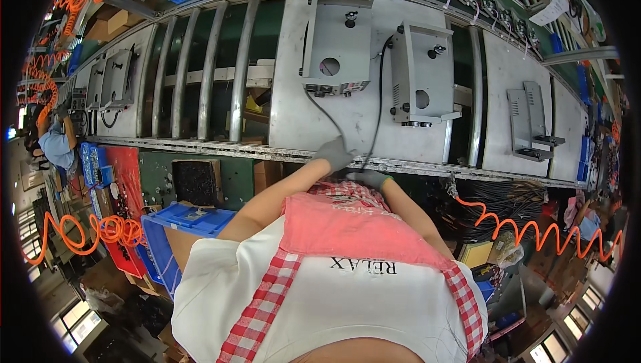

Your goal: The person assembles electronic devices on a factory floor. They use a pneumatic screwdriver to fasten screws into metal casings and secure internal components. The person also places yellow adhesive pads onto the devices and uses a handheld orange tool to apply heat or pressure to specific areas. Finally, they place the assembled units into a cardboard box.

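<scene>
Two grey metal housings stand side by side on the line before me: the left housing (pixel 337 39) and the right housing (pixel 427 82), each with a black knob and a round hole. From the left one a black cable (pixel 325 110) runs down to my left hand (pixel 334 154), which wears a grey glove and is closed on the cable at the near rail. A second black cable (pixel 381 89) curves from the right housing down toward my right hand (pixel 370 177). That gloved hand is low beside the apron, just below the rail, and its fingers are mostly hidden.
Metal rollers (pixel 210 72) lie left of the work plate (pixel 287 109). Another grey metal part (pixel 527 122) rests at the right. Below the rail are a blue bin (pixel 190 219), a cable bundle (pixel 507 206) and an orange coiled hose (pixel 534 233). A co-worker (pixel 59 146) is at far left.
</scene>
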{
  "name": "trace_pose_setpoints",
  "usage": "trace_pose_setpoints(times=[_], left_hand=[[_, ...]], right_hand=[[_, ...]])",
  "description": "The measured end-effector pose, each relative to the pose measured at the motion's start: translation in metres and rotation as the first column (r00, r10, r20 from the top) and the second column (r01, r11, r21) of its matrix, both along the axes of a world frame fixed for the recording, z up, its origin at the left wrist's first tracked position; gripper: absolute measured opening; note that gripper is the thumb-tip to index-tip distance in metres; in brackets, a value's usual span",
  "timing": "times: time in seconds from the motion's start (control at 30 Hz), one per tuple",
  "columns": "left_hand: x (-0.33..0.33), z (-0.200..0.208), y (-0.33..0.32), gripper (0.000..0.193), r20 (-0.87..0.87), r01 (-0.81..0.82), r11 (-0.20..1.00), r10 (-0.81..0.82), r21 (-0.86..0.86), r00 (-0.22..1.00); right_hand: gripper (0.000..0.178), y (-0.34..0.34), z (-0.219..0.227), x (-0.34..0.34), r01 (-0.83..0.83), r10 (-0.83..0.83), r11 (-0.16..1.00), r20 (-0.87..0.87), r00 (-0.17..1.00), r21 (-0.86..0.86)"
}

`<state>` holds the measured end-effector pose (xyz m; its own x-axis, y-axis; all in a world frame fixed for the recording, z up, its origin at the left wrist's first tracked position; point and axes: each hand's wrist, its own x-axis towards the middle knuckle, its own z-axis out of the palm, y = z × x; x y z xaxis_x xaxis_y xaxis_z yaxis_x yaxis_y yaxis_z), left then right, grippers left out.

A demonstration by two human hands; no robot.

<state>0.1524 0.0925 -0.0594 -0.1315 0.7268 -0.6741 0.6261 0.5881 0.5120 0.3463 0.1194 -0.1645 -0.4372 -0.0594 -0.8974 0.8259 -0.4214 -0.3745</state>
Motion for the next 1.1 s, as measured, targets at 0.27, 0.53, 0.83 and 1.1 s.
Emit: trace_pose_setpoints(times=[0.27, 0.53, 0.83, 1.1], left_hand=[[-0.006, 0.046, 0.028, 0.027, -0.377, 0.627, 0.392, -0.547, 0.673, 0.747], [-0.051, -0.008, 0.004, 0.02, -0.348, 0.473, 0.499, -0.327, 0.726, 0.879], [0.003, 0.008, 0.058, 0.032, -0.439, 0.289, 0.832, -0.062, 0.474, 0.896], [0.007, -0.051, 0.037, 0.029, -0.501, 0.512, 0.854, -0.405, 0.09, 0.765]], right_hand=[[0.055, 0.022, 0.127, -0.04, -0.368, 0.515, 0.679, -0.056, 0.855, 0.635], [0.02, 0.134, 0.321, -0.045, -0.724, 0.515, -0.147, 0.677, 0.525, 0.674], [0.018, 0.261, 0.264, -0.135, -0.337, 0.286, -0.745, 0.732, 0.619, 0.576], [0.037, 0.277, 0.201, -0.043, -0.111, 0.053, -0.214, 0.125, 0.991, 0.971]])
